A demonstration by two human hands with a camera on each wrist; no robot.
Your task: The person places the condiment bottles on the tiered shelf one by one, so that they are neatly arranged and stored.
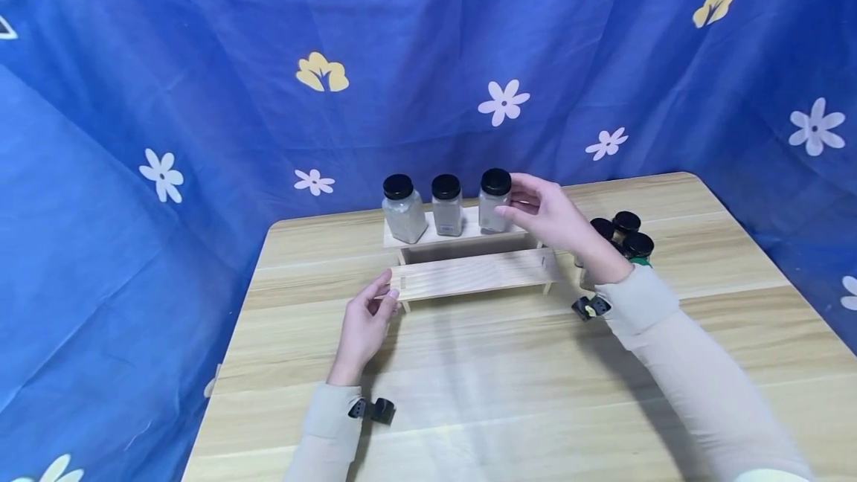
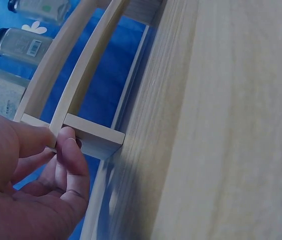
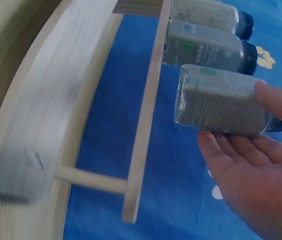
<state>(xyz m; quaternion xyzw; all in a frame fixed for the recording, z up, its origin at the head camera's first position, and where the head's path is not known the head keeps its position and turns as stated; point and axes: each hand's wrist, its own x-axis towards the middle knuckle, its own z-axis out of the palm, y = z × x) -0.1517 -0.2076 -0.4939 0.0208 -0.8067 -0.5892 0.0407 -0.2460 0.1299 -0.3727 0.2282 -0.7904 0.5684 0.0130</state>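
Black lid (image 1: pixel 496 181) up, held jar (image 1: pixel 494 210) pinched in R-hand grip (image 1: pixel 552 218) (nearer one), long axis approx. vert., just above R end of upper shelf (image 1: pixel 471 222), not touching; w/ L-hand grip (image 1: pixel 365 318), nipped L end of lower shelf (image 1: pixel 475 274).

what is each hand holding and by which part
Right hand: black-lidded jar, by its glass sides. Left hand: lower wooden shelf, by its left end.

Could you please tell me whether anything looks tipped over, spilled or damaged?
Nothing stands out: two jars stand upright on the rack, the right hand holds a third jar, and no spill or break shows. The table jars, partly hidden, are harder to judge.
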